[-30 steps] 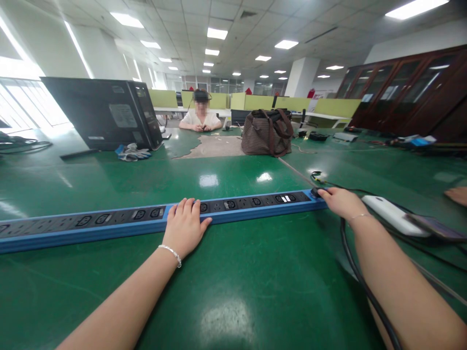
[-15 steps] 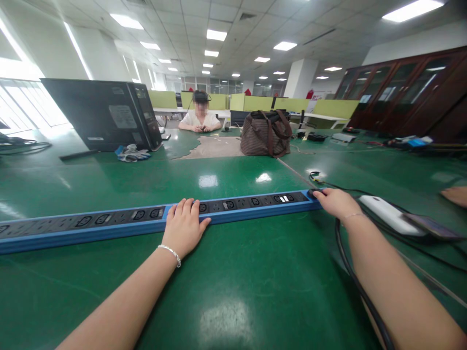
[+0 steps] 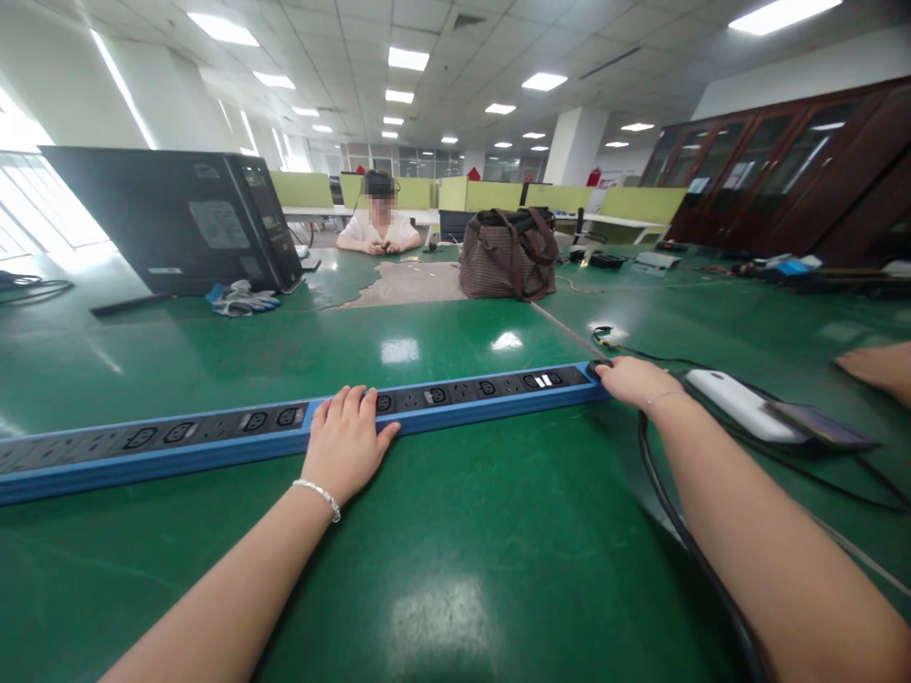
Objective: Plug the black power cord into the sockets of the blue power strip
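A long blue power strip (image 3: 491,408) with black sockets lies across the green table, running out of view at the left. My left hand (image 3: 345,438) rests over its middle, fingers across the top and thumb along the near side, holding it. At the right end, my right hand (image 3: 630,381) is closed around a black cable end (image 3: 596,367), largely covered by the fingers. From below my right wrist, a thick black cable (image 3: 673,507) curves down toward the bottom edge. Whether the cable end is fixed to the strip is hidden.
Right of my right hand lie a white box-shaped device (image 3: 740,403), a phone-like slab (image 3: 818,425) and thin black cables. Farther back are a computer tower (image 3: 171,223), gloves (image 3: 242,299) and a brown bag (image 3: 507,254). A person (image 3: 377,223) sits opposite; another person's hand (image 3: 879,368) shows at right.
The whole view has shifted a little, so the scene sits farther left. Both hands keep their places on the power strip and the cable end.
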A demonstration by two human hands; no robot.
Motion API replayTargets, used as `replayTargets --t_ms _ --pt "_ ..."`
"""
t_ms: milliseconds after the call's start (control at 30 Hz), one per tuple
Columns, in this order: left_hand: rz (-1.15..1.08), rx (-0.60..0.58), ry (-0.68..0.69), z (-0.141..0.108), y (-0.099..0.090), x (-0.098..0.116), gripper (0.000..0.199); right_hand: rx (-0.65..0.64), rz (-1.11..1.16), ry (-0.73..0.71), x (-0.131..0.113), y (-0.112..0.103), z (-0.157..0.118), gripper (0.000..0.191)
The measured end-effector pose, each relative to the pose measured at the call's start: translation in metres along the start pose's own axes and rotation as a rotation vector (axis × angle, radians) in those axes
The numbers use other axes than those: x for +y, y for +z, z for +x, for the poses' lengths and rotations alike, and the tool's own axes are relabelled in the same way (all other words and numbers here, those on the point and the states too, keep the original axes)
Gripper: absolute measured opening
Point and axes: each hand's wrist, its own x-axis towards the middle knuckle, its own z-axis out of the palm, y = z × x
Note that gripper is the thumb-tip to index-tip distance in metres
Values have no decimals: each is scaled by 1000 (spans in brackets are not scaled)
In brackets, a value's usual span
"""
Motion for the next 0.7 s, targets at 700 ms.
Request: replayTargets --t_ms 700 --pt "-45 19 -5 0 3 -1 56 -39 -16 -53 10 6 9 51"
